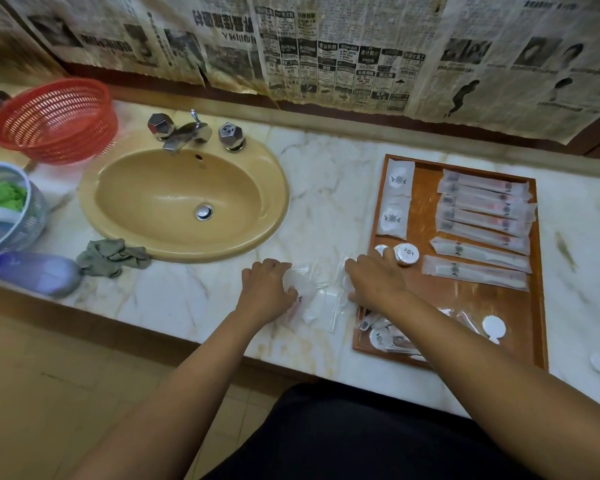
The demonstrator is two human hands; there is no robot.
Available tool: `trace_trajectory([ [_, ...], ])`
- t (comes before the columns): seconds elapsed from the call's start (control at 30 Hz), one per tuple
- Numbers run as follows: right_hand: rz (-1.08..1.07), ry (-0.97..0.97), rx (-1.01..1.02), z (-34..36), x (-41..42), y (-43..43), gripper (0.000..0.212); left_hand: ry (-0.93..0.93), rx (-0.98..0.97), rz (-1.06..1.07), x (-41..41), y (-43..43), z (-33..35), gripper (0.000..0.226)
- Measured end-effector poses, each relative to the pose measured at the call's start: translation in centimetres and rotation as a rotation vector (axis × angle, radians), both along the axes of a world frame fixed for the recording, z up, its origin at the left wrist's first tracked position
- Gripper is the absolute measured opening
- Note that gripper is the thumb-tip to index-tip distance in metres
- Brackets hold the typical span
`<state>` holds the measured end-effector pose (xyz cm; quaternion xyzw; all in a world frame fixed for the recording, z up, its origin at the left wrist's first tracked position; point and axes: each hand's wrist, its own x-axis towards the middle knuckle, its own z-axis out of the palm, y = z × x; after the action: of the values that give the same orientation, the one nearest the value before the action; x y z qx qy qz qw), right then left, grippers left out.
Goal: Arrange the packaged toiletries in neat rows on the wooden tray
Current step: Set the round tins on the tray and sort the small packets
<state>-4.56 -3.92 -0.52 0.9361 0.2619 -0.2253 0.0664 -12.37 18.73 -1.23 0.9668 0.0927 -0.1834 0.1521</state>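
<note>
Left of the wooden tray, clear packets were gripped by the left hand, while the nearer right hand's hold could not be told.

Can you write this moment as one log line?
step: sorting | left hand: on loose packets | right hand: same pile | wooden tray: long packets in rows
</note>
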Motion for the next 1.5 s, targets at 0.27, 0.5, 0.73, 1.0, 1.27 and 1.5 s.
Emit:
trace_trajectory([
  [0.27, -0.049, -0.021, 0.043, 0.1, -0.5, 0.3, 0.022, -0.049, -0.031, -0.041, -0.4, 0.2, -1.1, 0.046],
  [0.5, -0.202, -0.012, 0.239, 1.1, -0.8, -0.5, 0.014, -0.063, -0.152, 0.083, -0.6, 0.9, -0.5, 0.019],
  [0.73, -0.474, 0.174, 0.646, 0.9, -1.5, -2.3, 0.020, -0.023, -0.106, 0.139, -1.5, -0.5, -0.4, 0.048],
  [1.0, -0.775, 0.247, 0.913, 2.8, -2.2, -4.9, 0.021, 0.045, 0.004, 0.004, -1.3, -2.7, -0.5, 0.055],
  [1.27, -0.798, 0.050, 0.915, 2.2, -2.4, -8.1, 0.014, -0.086, -0.004, -0.064, 1.7, -5.1, -0.1, 0.054],
  [1.5, -0.753, -0.178, 0.865, 1.7, -2.2, -10.7, 0.020, -0.172, -0.073, -0.300, 6.9, -8.4, -2.5, 0.056],
])
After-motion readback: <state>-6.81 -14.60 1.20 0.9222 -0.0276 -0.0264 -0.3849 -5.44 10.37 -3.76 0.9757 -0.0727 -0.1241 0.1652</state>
